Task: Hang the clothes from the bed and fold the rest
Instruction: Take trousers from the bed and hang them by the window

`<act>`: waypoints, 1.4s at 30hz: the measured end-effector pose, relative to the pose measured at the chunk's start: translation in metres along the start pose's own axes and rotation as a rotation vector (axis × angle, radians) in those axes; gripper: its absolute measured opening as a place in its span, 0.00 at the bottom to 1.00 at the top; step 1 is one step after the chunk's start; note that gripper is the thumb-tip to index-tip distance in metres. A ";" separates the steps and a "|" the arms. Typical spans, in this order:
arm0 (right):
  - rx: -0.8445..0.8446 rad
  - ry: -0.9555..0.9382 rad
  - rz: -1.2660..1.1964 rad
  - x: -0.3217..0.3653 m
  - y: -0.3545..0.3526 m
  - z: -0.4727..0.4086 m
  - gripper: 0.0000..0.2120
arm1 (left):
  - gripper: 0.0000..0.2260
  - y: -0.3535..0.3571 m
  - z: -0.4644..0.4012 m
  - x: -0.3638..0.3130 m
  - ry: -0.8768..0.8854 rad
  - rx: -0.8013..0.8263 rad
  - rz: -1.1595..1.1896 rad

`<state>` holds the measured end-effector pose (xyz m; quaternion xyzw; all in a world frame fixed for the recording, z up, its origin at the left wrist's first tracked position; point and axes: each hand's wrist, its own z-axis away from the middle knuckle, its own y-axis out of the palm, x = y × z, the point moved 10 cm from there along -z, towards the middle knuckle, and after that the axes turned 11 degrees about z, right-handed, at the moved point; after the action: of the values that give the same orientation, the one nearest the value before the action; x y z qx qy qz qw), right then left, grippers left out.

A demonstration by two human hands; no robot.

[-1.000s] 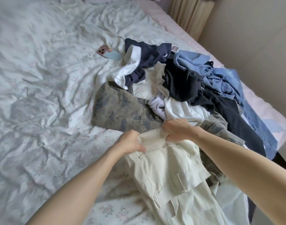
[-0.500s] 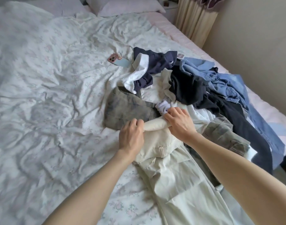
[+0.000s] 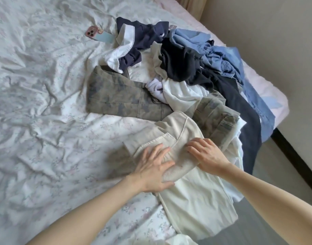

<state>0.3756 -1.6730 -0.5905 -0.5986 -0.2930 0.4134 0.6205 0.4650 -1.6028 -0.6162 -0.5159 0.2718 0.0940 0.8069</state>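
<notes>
The cream trousers (image 3: pixel 178 138) lie under both palms, and their unfolded legs trail over the bed (image 3: pixel 45 103) edge nearer than the hands, so their weight may drag the fold undone. The left hand (image 3: pixel 154 171) and right hand (image 3: pixel 205 154) press flat, fingers straight, gripping nothing.

Cream trousers (image 3: pixel 178 137): heavy matt cotton-like cloth, raised stitched seams. Camouflage garment (image 3: pixel 116 96): matt woven cloth, faded print. Blue garment (image 3: pixel 220 57): denim, washed finish. Navy top (image 3: pixel 144 36): soft matt cloth, white lace-edged trim. Bed sheet (image 3: pixel 45 85): thin creased cloth, pale floral print. Phone (image 3: pixel 91 31): glossy pink case.
</notes>
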 end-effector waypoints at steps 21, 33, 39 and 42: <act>0.284 0.196 -0.176 0.015 0.088 -0.054 0.25 | 0.29 0.038 -0.039 0.104 -0.489 -0.140 0.007; 0.545 0.072 -0.044 -0.020 0.123 -0.119 0.39 | 0.47 0.024 -0.056 0.178 -0.700 0.070 0.302; 0.737 -0.136 -0.061 -0.010 0.122 -0.144 0.47 | 0.33 0.023 -0.066 0.155 -0.565 0.156 0.552; 0.815 -0.173 -0.034 -0.005 0.120 -0.136 0.39 | 0.41 0.032 -0.052 0.147 -0.598 0.223 0.537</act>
<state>0.4702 -1.7528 -0.7234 -0.2623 -0.1661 0.5340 0.7864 0.5562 -1.6531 -0.7367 -0.2860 0.1588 0.4166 0.8482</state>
